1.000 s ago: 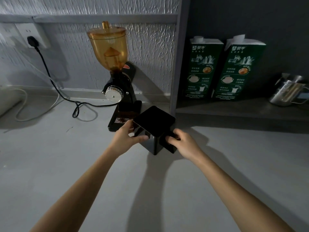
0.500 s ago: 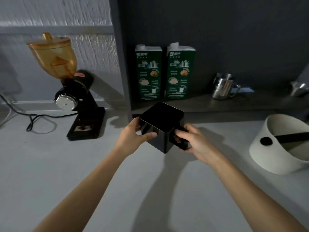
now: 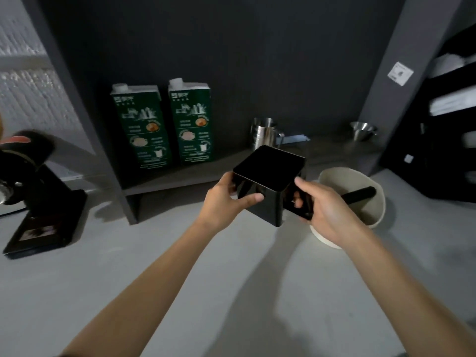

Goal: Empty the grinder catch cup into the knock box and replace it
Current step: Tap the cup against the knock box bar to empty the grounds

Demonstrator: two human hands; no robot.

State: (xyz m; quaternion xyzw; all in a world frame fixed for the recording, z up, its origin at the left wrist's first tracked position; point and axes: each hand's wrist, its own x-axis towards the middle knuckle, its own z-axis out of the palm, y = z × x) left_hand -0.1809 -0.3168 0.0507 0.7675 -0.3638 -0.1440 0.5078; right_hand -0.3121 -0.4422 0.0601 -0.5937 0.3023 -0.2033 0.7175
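Observation:
The black square catch cup (image 3: 270, 173) is held upright in the air above the grey counter, its open top facing up. My left hand (image 3: 226, 202) grips its left side, thumb across the front face. My right hand (image 3: 324, 210) grips its right side. Just right of the cup, partly behind my right hand, stands the white round knock box (image 3: 360, 181) with a black bar (image 3: 358, 195) across it. The black grinder (image 3: 33, 197) is at the far left edge, its base platform bare; the hopper is out of frame.
Two green cartons (image 3: 164, 124) stand on a low dark shelf behind the cup. A steel pitcher (image 3: 264, 132) and a steel bowl (image 3: 363, 130) sit further right on that shelf. A dark rack (image 3: 443, 130) rises at the right edge.
Both hands carried the catch cup rightward, away from the grinder, until it is next to the knock box. The view swung right; the grinder slid to the left edge.

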